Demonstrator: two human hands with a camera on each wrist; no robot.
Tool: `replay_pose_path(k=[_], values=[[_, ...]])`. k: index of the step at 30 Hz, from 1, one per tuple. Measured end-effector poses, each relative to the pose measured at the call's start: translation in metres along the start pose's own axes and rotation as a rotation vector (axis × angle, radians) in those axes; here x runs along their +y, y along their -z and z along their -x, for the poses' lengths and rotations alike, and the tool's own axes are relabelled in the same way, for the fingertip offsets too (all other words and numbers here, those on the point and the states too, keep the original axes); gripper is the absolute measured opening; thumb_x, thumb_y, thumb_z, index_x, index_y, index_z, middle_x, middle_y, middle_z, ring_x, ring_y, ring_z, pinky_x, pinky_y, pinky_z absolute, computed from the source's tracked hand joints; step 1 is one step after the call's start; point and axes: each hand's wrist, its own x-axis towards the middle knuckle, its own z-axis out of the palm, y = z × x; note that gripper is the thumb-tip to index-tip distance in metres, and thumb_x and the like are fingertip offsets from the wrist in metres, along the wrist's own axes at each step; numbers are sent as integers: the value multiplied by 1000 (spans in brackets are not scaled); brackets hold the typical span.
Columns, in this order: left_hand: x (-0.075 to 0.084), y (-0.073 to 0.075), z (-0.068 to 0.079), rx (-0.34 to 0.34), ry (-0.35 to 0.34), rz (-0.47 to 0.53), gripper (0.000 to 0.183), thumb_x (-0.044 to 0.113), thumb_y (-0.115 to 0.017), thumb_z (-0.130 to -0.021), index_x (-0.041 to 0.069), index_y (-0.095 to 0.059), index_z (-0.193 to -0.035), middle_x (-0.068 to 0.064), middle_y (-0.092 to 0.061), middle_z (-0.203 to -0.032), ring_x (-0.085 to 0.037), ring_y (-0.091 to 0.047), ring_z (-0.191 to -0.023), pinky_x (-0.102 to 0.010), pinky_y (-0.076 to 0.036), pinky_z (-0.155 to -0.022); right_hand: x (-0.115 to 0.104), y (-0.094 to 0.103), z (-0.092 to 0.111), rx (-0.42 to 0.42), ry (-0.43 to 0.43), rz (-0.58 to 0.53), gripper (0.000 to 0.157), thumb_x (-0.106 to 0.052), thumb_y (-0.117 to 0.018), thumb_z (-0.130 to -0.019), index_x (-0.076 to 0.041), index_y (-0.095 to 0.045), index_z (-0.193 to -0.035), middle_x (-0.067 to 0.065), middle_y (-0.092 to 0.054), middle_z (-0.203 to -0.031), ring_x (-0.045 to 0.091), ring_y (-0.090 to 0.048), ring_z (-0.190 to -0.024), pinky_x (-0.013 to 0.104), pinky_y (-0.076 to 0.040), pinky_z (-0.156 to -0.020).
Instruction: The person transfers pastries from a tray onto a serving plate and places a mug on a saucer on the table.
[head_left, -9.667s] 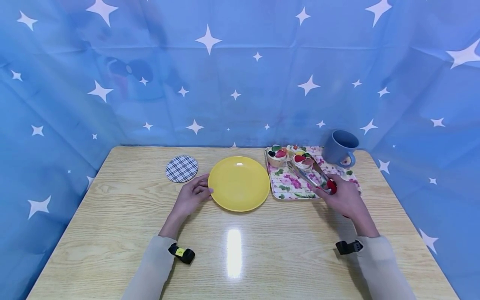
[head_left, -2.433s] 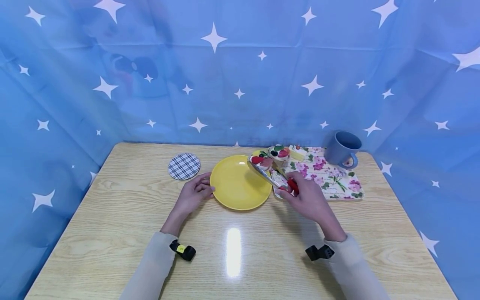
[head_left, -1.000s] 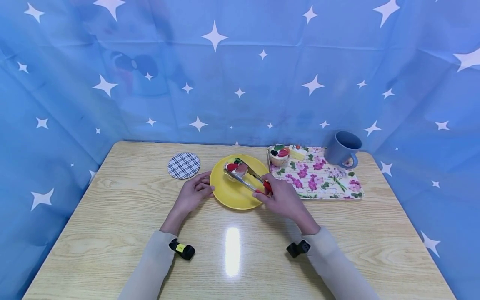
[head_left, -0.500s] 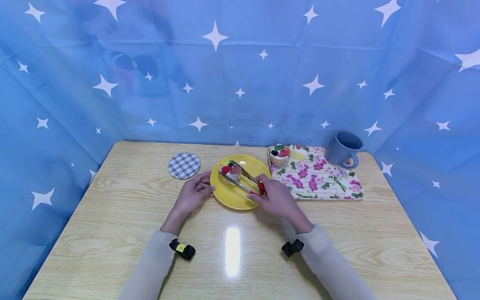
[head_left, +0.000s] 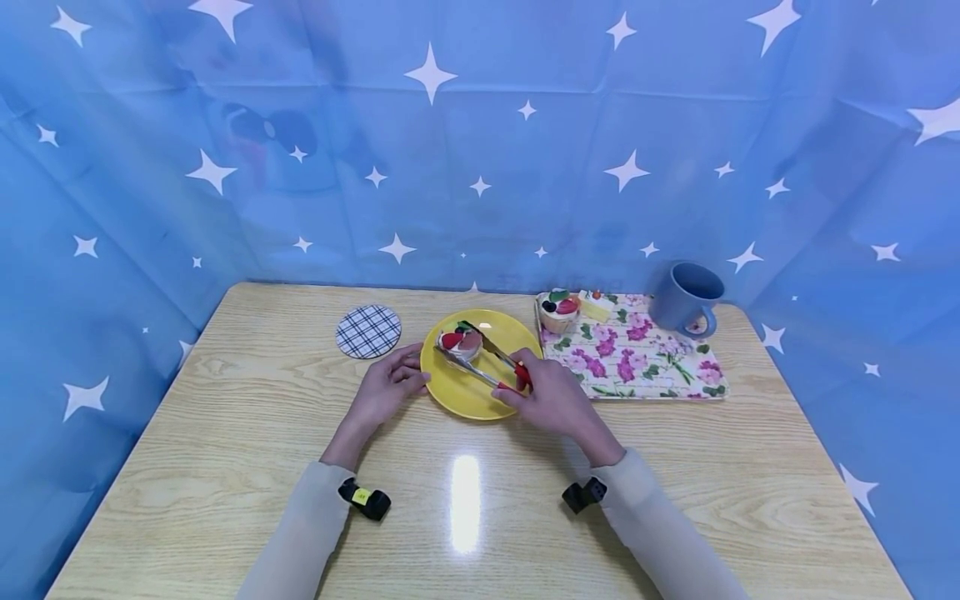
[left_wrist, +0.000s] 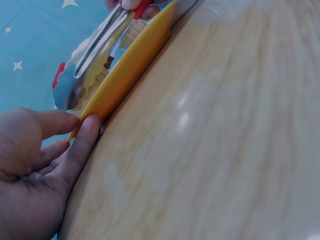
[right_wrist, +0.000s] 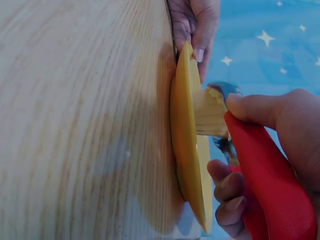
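Note:
My left hand point(head_left: 384, 389) pinches the left rim of a yellow plate point(head_left: 459, 395) between thumb and fingers, seen close up in the left wrist view. In my right hand point(head_left: 557, 398) are metal tongs with red handles point(right_wrist: 265, 180); the fingers and thumb curl round the handles. The tips of the tongs lie on either side of a cupcake point(head_left: 468, 343) topped with a strawberry and other fruit. That cupcake stands upright on the left part of the plate, its pleated base point(right_wrist: 209, 115) against the plate's surface in the right wrist view.
Right of the plate lies a floral tray point(head_left: 645, 367) bearing another fruit cupcake point(head_left: 558, 312), a small slice of cake point(head_left: 596, 307) and a blue mug point(head_left: 684, 296). A round checked coaster point(head_left: 368, 332) lies at the back left. A blue star-patterned curtain point(head_left: 480, 142) stands behind the table.
The right hand has carried the cupcake in the tongs leftward from the tray onto the plate. Over the last half second it is nearly still. The left hand has stayed at the rim.

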Motion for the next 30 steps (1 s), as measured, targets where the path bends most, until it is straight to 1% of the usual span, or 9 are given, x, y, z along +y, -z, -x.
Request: replay_pose_path(k=[7, 11, 15, 20, 24, 30], values=[[1, 0, 0, -2, 3, 15, 56, 6, -67, -99, 13, -50, -152, -19, -63, -128, -16, -68, -100, -28, -66, -83, 2, 5, 0, -17, -22, -70, 58, -45, -79, -89, -10, -59, -130, 0, -56, -74, 17, -46, -57, 26, -36, -48], [1, 0, 0, 0, 6, 20, 56, 5, -67, -99, 13, -50, -151, -19, -63, -129, -16, -68, -101, -28, -66, -83, 4, 8, 0, -25, -39, -77, 59, -47, -79, -88, -12, -58, -130, 0, -59, -76, 17, -48, -59, 27, -38, -48], [0, 0, 0, -1, 5, 13, 56, 6, -67, -99, 13, -49, -152, -19, -63, -129, -17, -68, -101, -27, -66, -83, 5, 12, 1, -28, -37, -78, 61, -48, -80, -87, -11, -58, -131, -1, -61, -78, 16, -49, -60, 27, -40, -49], [-1, -1, 0, 0, -1, 6, 56, 6, -67, -99, 12, -50, -152, -20, -63, -129, -17, -68, -101, -27, -66, -83, 5, 15, 4, -14, -25, -93, 63, -46, -81, -86, -10, -58, -133, -1, -61, -78, 16, -48, -58, 27, -39, -49], [0, -1, 0, 3, 1, 5, 56, 6, -67, -99, 12, -50, -151, -20, -62, -129, -18, -69, -102, -28, -66, -84, 5, 17, 5, -2, -31, -91, 61, -46, -80, -87, -12, -59, -133, -1, -60, -76, 17, -46, -57, 27, -36, -48], [0, 0, -1, 1, 0, 11, 56, 6, -68, -98, 12, -50, -151, -19, -63, -129, -18, -69, -102, -28, -66, -84, 6, 19, 6, 4, -43, -82, 61, -48, -80, -87, -12, -59, -132, -1, -60, -76, 17, -47, -58, 27, -37, -48]])
